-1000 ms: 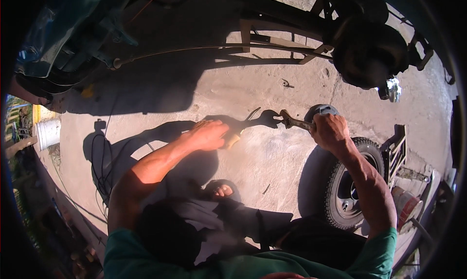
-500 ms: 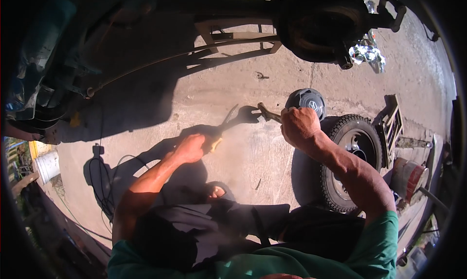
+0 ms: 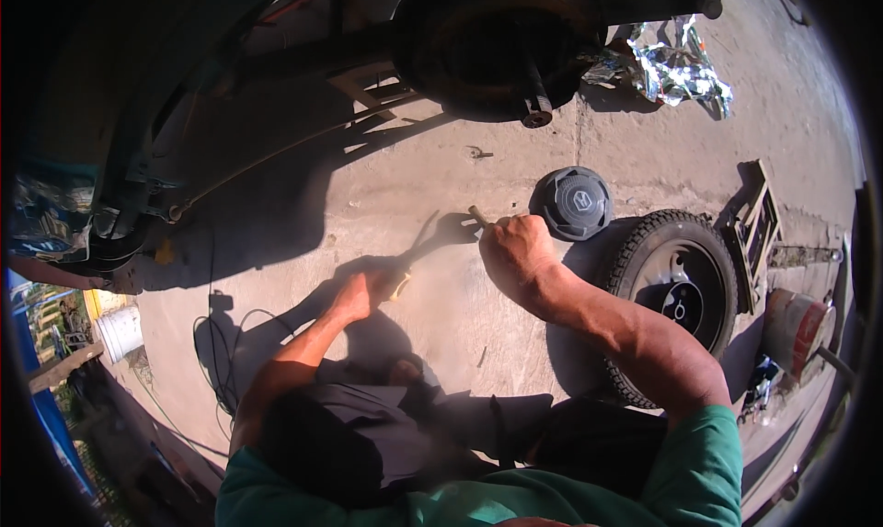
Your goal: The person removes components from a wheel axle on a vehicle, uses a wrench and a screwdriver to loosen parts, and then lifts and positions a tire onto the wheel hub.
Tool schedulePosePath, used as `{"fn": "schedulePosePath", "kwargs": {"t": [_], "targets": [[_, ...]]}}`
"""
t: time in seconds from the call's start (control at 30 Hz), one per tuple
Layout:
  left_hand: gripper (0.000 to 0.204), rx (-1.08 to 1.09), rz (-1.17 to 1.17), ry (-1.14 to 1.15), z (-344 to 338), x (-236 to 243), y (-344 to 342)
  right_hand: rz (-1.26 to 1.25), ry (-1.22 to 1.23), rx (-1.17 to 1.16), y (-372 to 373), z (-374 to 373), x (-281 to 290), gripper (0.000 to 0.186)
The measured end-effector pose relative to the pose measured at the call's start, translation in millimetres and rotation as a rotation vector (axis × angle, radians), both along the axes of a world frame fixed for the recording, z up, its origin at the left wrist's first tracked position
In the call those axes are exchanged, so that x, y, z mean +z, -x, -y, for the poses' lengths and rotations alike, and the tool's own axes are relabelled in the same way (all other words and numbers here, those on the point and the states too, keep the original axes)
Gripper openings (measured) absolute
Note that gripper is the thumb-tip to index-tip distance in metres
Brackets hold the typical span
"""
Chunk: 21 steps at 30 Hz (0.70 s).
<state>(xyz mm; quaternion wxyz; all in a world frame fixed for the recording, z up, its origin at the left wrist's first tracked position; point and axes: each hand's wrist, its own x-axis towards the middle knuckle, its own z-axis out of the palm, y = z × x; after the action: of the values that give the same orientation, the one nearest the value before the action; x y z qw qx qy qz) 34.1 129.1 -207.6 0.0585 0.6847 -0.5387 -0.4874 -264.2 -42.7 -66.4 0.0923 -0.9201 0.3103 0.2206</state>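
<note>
My left hand (image 3: 361, 292) is closed around a yellowish-handled tool (image 3: 399, 282), partly hidden and hazy; I cannot make out its tip. My right hand (image 3: 515, 249) grips a metal tool (image 3: 476, 215) like a wrench, its upper end showing above my knuckles. Both hands are low over the concrete floor (image 3: 451, 334). Just beyond my right hand lies a round dark-grey cap (image 3: 572, 202). A wheel with a black tyre and rim (image 3: 703, 311) lies beside my right forearm.
A dark hub on an axle (image 3: 497, 40) hangs overhead, beside crumpled foil (image 3: 681, 76). A frame (image 3: 760, 242) and a drum (image 3: 793, 334) stand right. A white bucket (image 3: 120, 334) and cable (image 3: 210, 343) are left.
My right hand has moved leftward with its tool, and my left hand has moved down and left. The view has shifted, showing more of the hub, foil and cap.
</note>
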Motion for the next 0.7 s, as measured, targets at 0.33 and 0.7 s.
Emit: {"fn": "schedulePosePath", "kwargs": {"t": [0.33,0.7], "targets": [[0.030,0.224,0.009,-0.262,44,15,28,-0.056,-0.025,0.057,1,3,-1,0.024],[0.034,0.194,0.153,-0.032,5,-56,-12,0.101,0.046,0.094,2,5,-31,0.019]]}}
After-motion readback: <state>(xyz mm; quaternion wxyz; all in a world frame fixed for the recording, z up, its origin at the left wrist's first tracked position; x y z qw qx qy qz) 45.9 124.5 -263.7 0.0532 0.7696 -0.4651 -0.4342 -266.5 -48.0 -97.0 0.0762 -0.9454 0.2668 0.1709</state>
